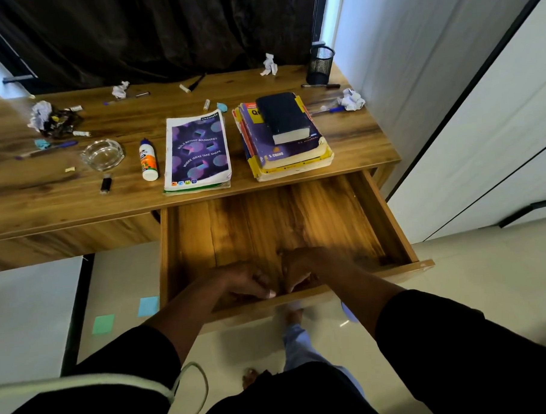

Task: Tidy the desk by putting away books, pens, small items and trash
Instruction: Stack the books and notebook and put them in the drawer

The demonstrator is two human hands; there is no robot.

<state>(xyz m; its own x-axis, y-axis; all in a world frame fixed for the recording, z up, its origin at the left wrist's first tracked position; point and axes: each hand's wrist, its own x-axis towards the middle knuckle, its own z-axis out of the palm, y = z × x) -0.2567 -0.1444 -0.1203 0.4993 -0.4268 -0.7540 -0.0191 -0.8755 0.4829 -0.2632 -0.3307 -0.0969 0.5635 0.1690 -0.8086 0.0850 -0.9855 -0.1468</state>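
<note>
Currently both hands sit at the front edge of the open wooden drawer (266, 226), pulled far out from under the wooden table (61, 191). Left hand (247, 281): fingers curled over the drawer front, gripping it. Right hand (299, 273): fingers curled at the same front panel, looks like it grips too, though blur makes that less certain. Drawer floor shows bare wood, nothing visible inside.

Judgement: step in hand is getting the drawer open to take the books. Don't pull further; it already overhangs a lot and could tip or leave its runners. Let go evenly, both hands.

Next row back, near the table edge: purple-covered paperback notebook (197, 152) lies flat just behind the drawer's left half; white glue bottle with orange label (148, 160) lies beside it, then a clear glass ashtray (103, 154) and a small black USB stick (106, 183).

Right: stack of purple-and-yellow textbooks (290, 157) with a thick dark hardback (285, 117) on top. Lift the stack from underneath with two hands, since the top book can slide.

Far: crumpled white paper balls (351, 99), scattered pens, black mesh pen cup (320, 64) at the back right corner. Pens to the cup, paper to trash.
</note>
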